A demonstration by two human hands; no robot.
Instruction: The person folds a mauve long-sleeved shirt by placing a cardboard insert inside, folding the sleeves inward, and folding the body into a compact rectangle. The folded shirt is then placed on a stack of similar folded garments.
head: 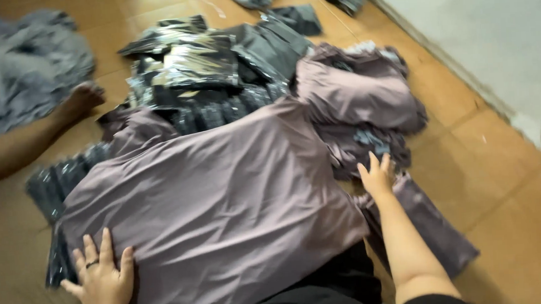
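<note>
Dark plastic bags (204, 63) are heaped on the tiled floor (494, 177); grey cloth (25, 66) is seen beside a bare foot (82, 97).

Head camera looks steeply down, close over the floor (496, 220).

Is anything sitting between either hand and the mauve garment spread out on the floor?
Nothing visible. The left hand lies flat on the mauve garment at its near corner; the right hand touches its far edge beside the crumpled mauve pile.

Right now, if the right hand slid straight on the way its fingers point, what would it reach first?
The right hand points up and away, its fingers already at the crumpled mauve pile. It would likely push into those clothes first; the exact contact is blurred.
</note>
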